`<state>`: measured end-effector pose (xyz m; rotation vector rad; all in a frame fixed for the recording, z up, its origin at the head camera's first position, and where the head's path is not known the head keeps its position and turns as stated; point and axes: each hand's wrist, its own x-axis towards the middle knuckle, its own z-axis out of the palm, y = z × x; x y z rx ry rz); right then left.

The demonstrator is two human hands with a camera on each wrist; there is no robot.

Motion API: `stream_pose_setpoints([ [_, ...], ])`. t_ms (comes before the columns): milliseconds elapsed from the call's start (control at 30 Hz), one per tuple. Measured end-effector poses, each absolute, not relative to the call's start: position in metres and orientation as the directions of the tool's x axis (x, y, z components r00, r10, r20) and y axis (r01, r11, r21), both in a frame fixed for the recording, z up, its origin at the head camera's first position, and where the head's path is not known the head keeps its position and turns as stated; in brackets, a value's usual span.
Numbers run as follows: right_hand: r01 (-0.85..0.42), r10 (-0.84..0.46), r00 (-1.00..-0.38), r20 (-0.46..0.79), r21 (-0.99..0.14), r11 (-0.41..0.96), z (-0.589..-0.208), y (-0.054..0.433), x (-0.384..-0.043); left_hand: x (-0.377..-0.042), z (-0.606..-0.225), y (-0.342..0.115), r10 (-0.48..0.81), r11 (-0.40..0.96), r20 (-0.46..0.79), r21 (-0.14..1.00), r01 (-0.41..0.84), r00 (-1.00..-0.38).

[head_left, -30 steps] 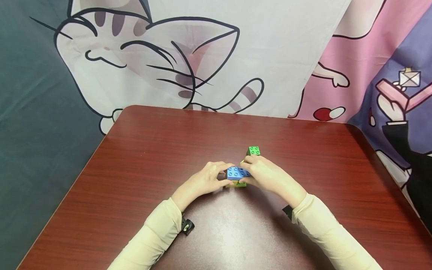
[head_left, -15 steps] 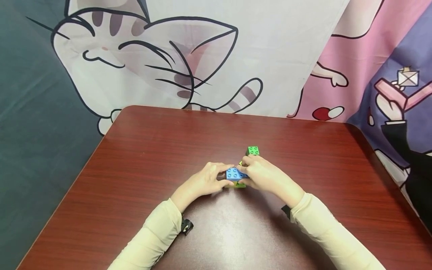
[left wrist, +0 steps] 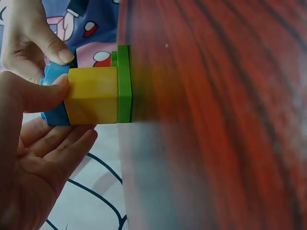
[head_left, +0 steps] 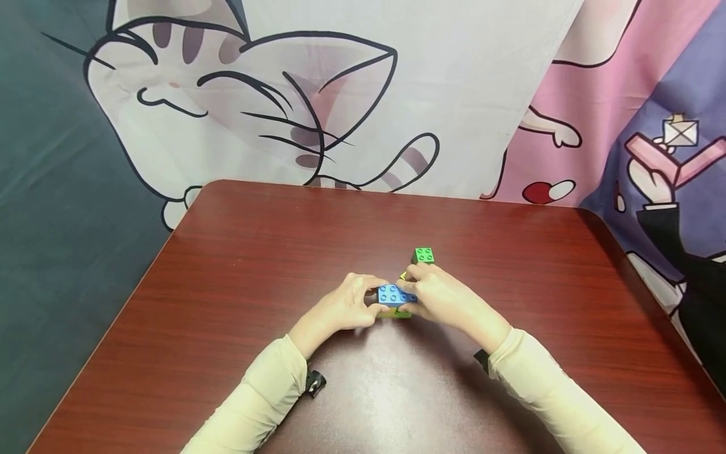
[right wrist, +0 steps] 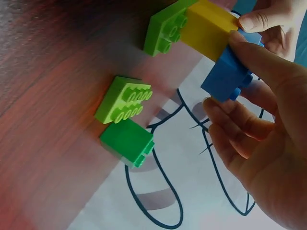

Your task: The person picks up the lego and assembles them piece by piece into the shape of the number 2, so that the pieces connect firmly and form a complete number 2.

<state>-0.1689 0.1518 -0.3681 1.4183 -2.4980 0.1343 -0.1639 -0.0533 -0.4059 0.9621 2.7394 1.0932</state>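
Note:
In the head view, a blue brick (head_left: 389, 294) with studs on top lies between my two hands. My left hand (head_left: 343, 307) grips its left end, thumb in front and fingers behind. At the right end, my right hand (head_left: 445, 299) pinches the same brick between thumb and fingertips. Under the blue brick is a yellow brick (left wrist: 93, 96), standing on a flat green plate (left wrist: 124, 86) at the table surface. The right wrist view shows the blue brick overhanging the yellow one, with studs of the plate bare below it.
Just beyond my right hand stand a small green brick (head_left: 423, 255) and a flatter lime-green brick (right wrist: 117, 100), close together on the brown table (head_left: 272, 252). A cloth with a cartoon cat (head_left: 238, 94) hangs behind the table's far edge.
The head view has shifted a little. Both hands keep their hold on the blue brick, with hardly any movement over the stack.

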Motion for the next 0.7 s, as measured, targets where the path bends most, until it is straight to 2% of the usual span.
stream_pose_setpoints([
  [200,-0.843,-0.811,-0.527,0.255,-0.037,0.537,-0.369,0.157,-0.17,-0.164,-0.405,-0.052,0.556,0.579,0.179,0.617,0.533,-0.812],
  [467,-0.783,-0.768,-0.611,0.192,-0.289,0.55,-0.366,0.174,-0.176,-0.162,-0.402,-0.05,0.563,0.592,0.159,0.606,0.531,-0.811],
  [567,-0.77,-0.751,-0.628,0.204,-0.309,0.559,-0.363,0.18,-0.179,-0.162,-0.402,-0.05,0.564,0.603,0.159,0.591,0.536,-0.811],
  [700,-0.76,-0.729,-0.646,0.225,-0.28,0.587,-0.361,0.186,-0.183,-0.162,-0.402,-0.052,0.566,0.615,0.152,0.576,0.538,-0.81],
])
